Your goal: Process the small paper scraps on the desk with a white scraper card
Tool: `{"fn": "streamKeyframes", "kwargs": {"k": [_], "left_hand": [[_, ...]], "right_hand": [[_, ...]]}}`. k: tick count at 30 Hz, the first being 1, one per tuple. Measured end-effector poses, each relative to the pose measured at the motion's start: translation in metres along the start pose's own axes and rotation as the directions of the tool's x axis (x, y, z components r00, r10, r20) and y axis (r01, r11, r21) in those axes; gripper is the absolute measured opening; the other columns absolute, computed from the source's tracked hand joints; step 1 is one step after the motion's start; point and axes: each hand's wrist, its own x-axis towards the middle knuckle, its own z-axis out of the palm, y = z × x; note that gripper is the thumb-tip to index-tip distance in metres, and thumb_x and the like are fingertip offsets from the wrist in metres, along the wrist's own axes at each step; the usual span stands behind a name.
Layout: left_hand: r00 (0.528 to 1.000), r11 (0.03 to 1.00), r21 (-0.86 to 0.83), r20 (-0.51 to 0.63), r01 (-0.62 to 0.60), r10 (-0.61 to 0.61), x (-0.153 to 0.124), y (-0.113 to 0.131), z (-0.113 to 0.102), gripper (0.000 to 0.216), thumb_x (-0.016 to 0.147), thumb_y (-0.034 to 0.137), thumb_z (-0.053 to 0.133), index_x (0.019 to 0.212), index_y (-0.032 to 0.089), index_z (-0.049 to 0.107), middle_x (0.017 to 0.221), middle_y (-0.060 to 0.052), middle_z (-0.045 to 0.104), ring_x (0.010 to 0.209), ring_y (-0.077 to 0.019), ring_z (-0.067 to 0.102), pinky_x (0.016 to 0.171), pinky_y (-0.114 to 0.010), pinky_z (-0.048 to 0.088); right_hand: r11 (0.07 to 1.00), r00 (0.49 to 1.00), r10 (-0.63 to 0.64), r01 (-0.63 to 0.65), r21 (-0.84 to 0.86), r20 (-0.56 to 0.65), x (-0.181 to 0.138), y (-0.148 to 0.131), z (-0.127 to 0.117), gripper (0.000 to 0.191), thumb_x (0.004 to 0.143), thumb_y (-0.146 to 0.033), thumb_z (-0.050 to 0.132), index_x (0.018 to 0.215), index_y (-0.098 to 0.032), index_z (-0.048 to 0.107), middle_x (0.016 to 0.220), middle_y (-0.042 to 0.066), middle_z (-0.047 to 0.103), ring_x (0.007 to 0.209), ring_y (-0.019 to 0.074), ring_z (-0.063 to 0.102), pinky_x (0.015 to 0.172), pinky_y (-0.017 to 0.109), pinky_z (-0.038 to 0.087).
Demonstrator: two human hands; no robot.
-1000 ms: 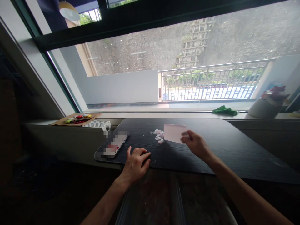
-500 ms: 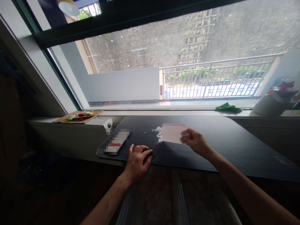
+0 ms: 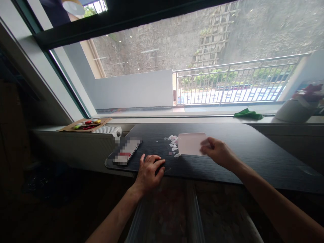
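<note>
Small torn paper scraps [image 3: 173, 143] lie in a loose heap on the dark tabletop [image 3: 240, 165]. A pale pink flat sheet with rounded corners, like a thin board or scraper [image 3: 191, 143], stands just right of the heap. My right hand [image 3: 219, 152] grips its right edge, the fingertips slightly blurred. Spread fingers of my left hand [image 3: 151, 170] rest on the table near its front edge, holding nothing. Left of that hand lies a flat, partly pixelated object [image 3: 128, 152] with a red patch.
A radiator [image 3: 107, 131] stands beyond the table's left end. Colourful small items lie on a brown board [image 3: 76, 125] on the sill. A green cloth [image 3: 248, 114] and a white pot [image 3: 293, 109] sit by the window at right.
My right hand has drawn the pink sheet a little to the right, away from the scraps, and more of the scraps now show. My left hand stays in place.
</note>
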Motion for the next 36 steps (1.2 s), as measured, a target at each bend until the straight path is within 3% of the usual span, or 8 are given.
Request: {"fn": "streamKeyframes", "kwargs": {"k": [7, 13, 16, 23, 27, 32, 36], "left_hand": [[1.000, 1.000, -0.018, -0.008, 0.003, -0.003, 0.000, 0.000, 0.001, 0.025, 0.087, 0.024, 0.053, 0.108, 0.026, 0.066, 0.108, -0.005, 0.064, 0.106, -0.0238, 0.057, 0.111, -0.062, 0.022], [1.000, 1.000, -0.017, -0.021, -0.003, 0.003, -0.001, -0.001, 0.001, 0.025, 0.087, 0.025, 0.052, 0.108, 0.026, 0.066, 0.107, -0.004, 0.064, 0.104, -0.0238, 0.057, 0.111, -0.061, 0.022], [1.000, 1.000, -0.014, -0.012, 0.000, 0.000, 0.000, -0.001, 0.001, 0.025, 0.088, 0.025, 0.052, 0.108, 0.025, 0.066, 0.107, -0.005, 0.064, 0.105, -0.0241, 0.057, 0.111, -0.062, 0.021], [1.000, 1.000, -0.005, 0.002, -0.003, 0.003, 0.000, -0.003, 0.000, 0.025, 0.088, 0.027, 0.050, 0.108, 0.025, 0.066, 0.107, -0.005, 0.064, 0.105, -0.0248, 0.058, 0.111, -0.063, 0.022], [1.000, 1.000, 0.007, 0.000, -0.007, 0.007, 0.000, -0.002, 0.000, 0.025, 0.088, 0.026, 0.051, 0.108, 0.025, 0.066, 0.108, -0.005, 0.064, 0.106, -0.0250, 0.058, 0.110, -0.063, 0.023], [1.000, 1.000, -0.002, 0.006, -0.003, 0.003, 0.000, -0.001, 0.000, 0.025, 0.089, 0.026, 0.050, 0.108, 0.024, 0.066, 0.108, -0.006, 0.064, 0.106, -0.0245, 0.057, 0.110, -0.063, 0.022], [1.000, 1.000, -0.001, -0.005, -0.006, 0.006, 0.000, -0.002, 0.000, 0.025, 0.088, 0.026, 0.050, 0.108, 0.025, 0.066, 0.108, -0.006, 0.065, 0.106, -0.0243, 0.058, 0.110, -0.062, 0.023]], "right_hand": [[0.995, 0.999, 0.028, -0.031, -0.097, -0.037, -0.012, -0.002, -0.020, 0.011, 0.072, -0.032, 0.058, 0.075, -0.022, 0.062, 0.067, 0.001, 0.070, 0.063, 0.0189, 0.062, 0.056, 0.028, 0.043], [0.964, 1.000, 0.013, -0.020, -0.264, -0.029, -0.020, -0.006, -0.029, 0.010, 0.073, -0.031, 0.055, 0.066, -0.024, 0.054, 0.056, -0.001, 0.061, 0.053, 0.0165, 0.054, 0.051, 0.028, 0.037], [0.972, 1.000, 0.008, -0.015, -0.234, -0.030, -0.025, -0.009, -0.032, 0.010, 0.073, -0.033, 0.055, 0.068, -0.024, 0.055, 0.056, -0.002, 0.060, 0.053, 0.0161, 0.053, 0.051, 0.028, 0.037], [0.987, 0.996, -0.063, 0.071, -0.146, 0.056, -0.025, -0.018, -0.011, 0.010, 0.074, -0.031, 0.052, 0.067, -0.024, 0.052, 0.058, -0.002, 0.058, 0.055, 0.0152, 0.052, 0.052, 0.027, 0.035], [0.983, 0.999, -0.024, 0.019, -0.183, -0.027, -0.024, -0.012, -0.023, 0.011, 0.073, -0.033, 0.054, 0.070, -0.023, 0.056, 0.059, -0.002, 0.061, 0.055, 0.0155, 0.054, 0.053, 0.027, 0.037], [0.962, 1.000, 0.012, -0.016, -0.274, -0.019, -0.030, -0.001, -0.044, 0.012, 0.073, -0.035, 0.054, 0.069, -0.023, 0.056, 0.057, -0.002, 0.061, 0.054, 0.0160, 0.054, 0.051, 0.027, 0.037], [0.954, 0.998, -0.011, -0.008, -0.300, -0.059, -0.032, -0.008, -0.042, 0.013, 0.073, -0.036, 0.054, 0.070, -0.024, 0.055, 0.056, -0.002, 0.059, 0.053, 0.0155, 0.052, 0.051, 0.026, 0.035]]}}
